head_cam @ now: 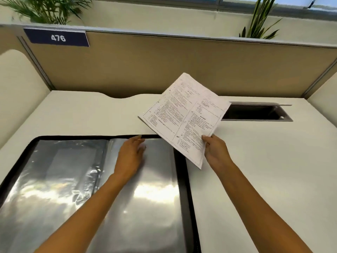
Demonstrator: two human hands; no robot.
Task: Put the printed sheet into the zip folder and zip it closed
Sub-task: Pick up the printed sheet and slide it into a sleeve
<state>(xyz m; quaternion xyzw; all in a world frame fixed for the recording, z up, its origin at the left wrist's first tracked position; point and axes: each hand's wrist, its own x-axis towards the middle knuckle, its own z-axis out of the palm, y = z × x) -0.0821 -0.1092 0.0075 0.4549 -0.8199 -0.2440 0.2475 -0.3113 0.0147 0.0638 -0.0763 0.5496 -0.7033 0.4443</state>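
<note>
The black zip folder (182, 172) lies unzipped and spread flat on the white desk, showing shiny clear plastic sleeves on both halves. My left hand (130, 156) rests flat on the top of the right-hand sleeve, fingers spread near the folder's far edge. My right hand (216, 152) pinches the near corner of the printed sheet (184, 115), a white page of dense text. The sheet hangs tilted in the air above the folder's far right corner and the desk.
The white desk (264, 161) is bounded by tan cubicle partitions, one with a blue "476" sign (57, 37). An open cable hatch (255, 112) is sunk in the desk at the back right. Plants (260, 19) stand behind the partition.
</note>
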